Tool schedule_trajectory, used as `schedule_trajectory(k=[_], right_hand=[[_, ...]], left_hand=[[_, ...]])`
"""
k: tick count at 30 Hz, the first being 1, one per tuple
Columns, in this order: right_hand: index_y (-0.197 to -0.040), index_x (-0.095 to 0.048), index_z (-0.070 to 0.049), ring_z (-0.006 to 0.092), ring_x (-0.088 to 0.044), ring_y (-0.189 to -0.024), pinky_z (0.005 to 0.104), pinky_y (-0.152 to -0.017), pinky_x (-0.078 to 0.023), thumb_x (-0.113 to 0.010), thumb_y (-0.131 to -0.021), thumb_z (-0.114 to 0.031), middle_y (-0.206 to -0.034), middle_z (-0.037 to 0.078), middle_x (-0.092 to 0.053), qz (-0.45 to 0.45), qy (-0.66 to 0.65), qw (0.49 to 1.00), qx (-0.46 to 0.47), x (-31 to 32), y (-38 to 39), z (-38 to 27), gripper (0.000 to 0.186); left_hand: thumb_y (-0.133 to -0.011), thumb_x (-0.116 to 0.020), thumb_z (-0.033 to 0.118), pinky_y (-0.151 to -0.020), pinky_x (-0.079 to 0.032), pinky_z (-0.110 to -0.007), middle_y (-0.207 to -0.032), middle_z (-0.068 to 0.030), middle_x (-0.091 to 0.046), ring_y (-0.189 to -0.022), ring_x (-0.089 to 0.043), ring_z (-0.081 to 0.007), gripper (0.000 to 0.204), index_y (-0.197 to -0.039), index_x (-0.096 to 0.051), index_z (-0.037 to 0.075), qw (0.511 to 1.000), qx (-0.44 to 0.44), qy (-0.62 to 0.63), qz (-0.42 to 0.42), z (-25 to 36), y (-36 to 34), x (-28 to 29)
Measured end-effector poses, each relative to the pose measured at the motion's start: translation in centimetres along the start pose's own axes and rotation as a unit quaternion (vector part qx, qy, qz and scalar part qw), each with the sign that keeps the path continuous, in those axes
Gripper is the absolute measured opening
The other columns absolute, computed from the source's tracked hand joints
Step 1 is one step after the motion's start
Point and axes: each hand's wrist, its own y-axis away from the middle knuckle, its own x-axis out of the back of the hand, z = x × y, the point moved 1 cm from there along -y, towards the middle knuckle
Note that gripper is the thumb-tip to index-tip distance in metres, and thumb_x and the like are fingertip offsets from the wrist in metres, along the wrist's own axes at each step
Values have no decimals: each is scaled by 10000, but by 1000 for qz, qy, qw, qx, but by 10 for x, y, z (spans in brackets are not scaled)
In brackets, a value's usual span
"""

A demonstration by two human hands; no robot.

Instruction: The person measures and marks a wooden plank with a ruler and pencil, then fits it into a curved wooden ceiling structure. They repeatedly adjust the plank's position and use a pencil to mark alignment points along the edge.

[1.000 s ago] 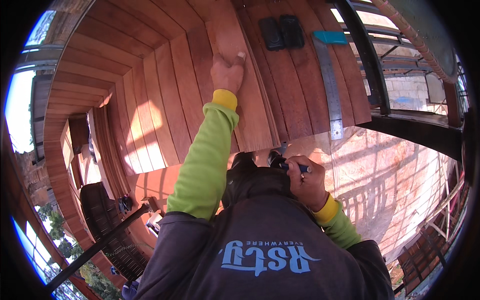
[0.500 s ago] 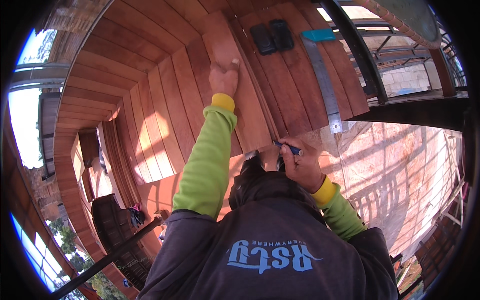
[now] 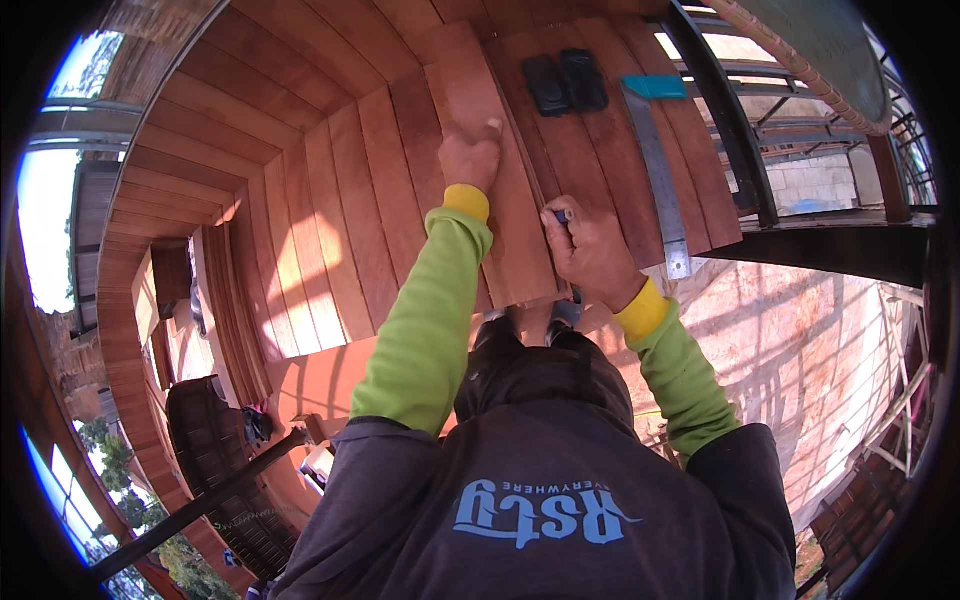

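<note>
A reddish-brown wooden plank [image 3: 515, 250] lies lengthwise over a row of similar boards in front of me. My left hand [image 3: 470, 160] is on its left side, fingers curled against the wood and thumb stretched forward along the face. Beside the plank's right edge, my right hand [image 3: 595, 250] is closed around a short blue pen [image 3: 563, 215]; its tip is hard to make out. Farther right, a try square [image 3: 660, 180] with a steel blade and teal handle rests on the boards. Two black cases [image 3: 565, 82] lie side by side left of the handle.
More fitted boards [image 3: 340, 200] spread to the left, curving round. A dark metal bar [image 3: 725, 110] stands behind the square at right. Below the boards' right end is a pale, shadow-striped floor [image 3: 790, 330]. A dark slatted piece [image 3: 210, 430] sits at lower left.
My right hand has moved up from the plank's near end to alongside its right edge, carrying the pen. My left hand stays on the plank.
</note>
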Motion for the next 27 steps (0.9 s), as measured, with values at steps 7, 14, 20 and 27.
schedule_trajectory(k=[7, 14, 20, 27], right_hand=[[-903, -559, -20, 376, -624, -685, 417, -594, -497, -585, -878, -71, -794, 182, -620, -139, -7, 990, -37, 20, 97, -27, 63], [-857, -628, 44, 199, -638, -661, 287, -584, -479, -532, -917, -53, -776, 119, -640, 68, -53, 979, -185, 58, 121, -43, 149], [-814, -624, 47, 240, -626, -617, 311, -566, -463, -517, -922, -51, -737, 137, -631, 104, 10, 983, -153, 58, 137, -23, 180], [-826, -618, 41, 250, -627, -640, 328, -580, -466, -500, -921, -47, -746, 143, -628, 84, 26, 983, -162, 55, 156, -14, 175]], left_hand=[[-808, -690, 360, -907, -457, -436, -1054, -371, -590, -1059, -567, -483, 603, -1123, -525, -127, 1000, -1, 22, 0, 7, 9, 6], [-790, -698, 414, -896, -468, -442, -1028, -357, -604, -1031, -580, -481, 626, -1080, -539, -118, 1000, -11, 16, 1, 2, 4, 6], [-671, -758, 530, -889, -502, -405, -1102, -296, -613, -1063, -607, -397, 812, -1111, -523, -111, 989, 15, -148, -6, 25, 16, 12], [-614, -788, 432, -885, -511, -399, -1107, -265, -625, -1041, -622, -367, 723, -1072, -577, -87, 993, 38, -113, 0, 4, 6, 41]])
